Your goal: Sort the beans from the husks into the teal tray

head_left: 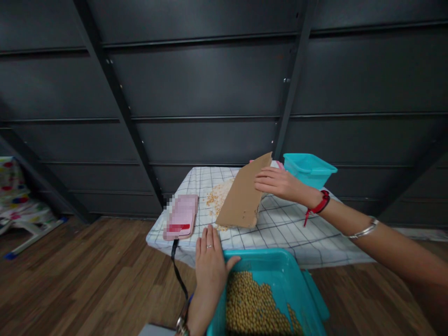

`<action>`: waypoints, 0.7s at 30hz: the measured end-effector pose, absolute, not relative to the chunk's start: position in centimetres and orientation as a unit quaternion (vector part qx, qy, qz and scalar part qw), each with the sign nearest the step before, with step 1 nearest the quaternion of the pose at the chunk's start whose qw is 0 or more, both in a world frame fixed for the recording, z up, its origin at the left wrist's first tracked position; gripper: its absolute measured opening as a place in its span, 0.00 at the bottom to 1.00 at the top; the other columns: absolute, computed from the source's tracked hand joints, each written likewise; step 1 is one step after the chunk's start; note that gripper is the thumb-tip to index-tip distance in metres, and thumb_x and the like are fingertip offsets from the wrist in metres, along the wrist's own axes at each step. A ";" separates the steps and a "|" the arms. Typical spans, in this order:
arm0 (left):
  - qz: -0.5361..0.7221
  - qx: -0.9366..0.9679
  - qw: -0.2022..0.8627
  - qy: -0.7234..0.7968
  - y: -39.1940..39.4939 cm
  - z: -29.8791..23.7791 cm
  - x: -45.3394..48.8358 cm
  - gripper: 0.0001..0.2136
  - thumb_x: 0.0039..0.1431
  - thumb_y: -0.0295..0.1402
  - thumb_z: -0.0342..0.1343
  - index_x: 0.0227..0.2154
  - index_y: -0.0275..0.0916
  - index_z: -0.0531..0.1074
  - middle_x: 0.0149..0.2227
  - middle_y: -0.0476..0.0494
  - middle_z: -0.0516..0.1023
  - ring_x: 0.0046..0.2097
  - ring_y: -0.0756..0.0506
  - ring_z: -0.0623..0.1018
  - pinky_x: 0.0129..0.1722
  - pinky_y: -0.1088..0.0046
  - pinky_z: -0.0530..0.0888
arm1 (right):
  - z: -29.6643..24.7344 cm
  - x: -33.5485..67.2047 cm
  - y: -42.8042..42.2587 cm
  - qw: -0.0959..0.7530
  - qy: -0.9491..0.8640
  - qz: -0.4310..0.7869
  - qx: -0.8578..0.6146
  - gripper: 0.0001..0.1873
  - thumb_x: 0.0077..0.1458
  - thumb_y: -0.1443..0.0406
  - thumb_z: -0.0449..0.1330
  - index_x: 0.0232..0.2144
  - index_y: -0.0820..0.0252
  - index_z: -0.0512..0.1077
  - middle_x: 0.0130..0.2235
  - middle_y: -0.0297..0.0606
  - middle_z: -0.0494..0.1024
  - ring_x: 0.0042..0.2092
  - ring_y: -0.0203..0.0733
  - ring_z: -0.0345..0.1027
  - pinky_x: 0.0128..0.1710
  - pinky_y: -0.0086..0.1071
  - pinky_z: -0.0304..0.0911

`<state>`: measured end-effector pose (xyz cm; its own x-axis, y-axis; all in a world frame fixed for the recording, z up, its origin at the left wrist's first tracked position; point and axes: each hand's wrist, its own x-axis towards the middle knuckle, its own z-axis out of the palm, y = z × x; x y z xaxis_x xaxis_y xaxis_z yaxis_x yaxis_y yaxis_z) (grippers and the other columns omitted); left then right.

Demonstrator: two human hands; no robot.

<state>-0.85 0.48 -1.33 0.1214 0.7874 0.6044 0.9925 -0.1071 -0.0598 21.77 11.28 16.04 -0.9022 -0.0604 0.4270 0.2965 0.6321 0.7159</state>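
My right hand (pixel 276 182) grips the upper right edge of a piece of brown cardboard (pixel 241 196). The cardboard tilts above the checked cloth, its lower edge at or close to it. Beside it lies a spread of pale, crumb-like bits (pixel 217 196), partly hidden by the cardboard. My left hand (pixel 212 261) is open, fingers stretched over the cloth's front edge, thumb over the rim of a teal basin (pixel 276 256). Round yellowish grains like soybeans (pixel 254 301) lie inside this basin.
A white checked cloth (pixel 290 233) covers the table. A pink phone-like object (pixel 184 214), partly blurred, lies at the left with a black strap (pixel 178 270). A smaller teal container (pixel 308 170) stands at the back right. A dark panelled wall (pixel 206 84) rises behind.
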 end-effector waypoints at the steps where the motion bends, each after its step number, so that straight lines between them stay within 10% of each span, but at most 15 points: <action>1: -0.221 -0.711 0.232 -0.626 0.5 -1.3 -0.8 0.38 0.47 0.57 0.47 0.52 0.27 0.62 0.53 0.26 0.67 0.54 0.34 0.66 0.51 0.54 0.65 | 16.0 21.5 11.1 0.208 -0.877 -0.428 -0.068 0.12 0.58 0.73 0.46 0.34 0.62 0.69 0.36 0.37 0.76 0.41 0.35 0.67 0.44 0.35 0.63; 21: -0.233 -0.723 0.211 -0.616 0.6 -1.4 -1.1 0.39 0.48 0.57 0.43 0.52 0.26 0.60 0.53 0.25 0.67 0.55 0.33 0.65 0.50 0.53 0.66 | 14.4 22.3 11.3 0.204 -0.869 -0.405 -0.199 0.15 0.56 0.76 0.44 0.36 0.63 0.70 0.34 0.41 0.76 0.38 0.39 0.68 0.38 0.34 0.62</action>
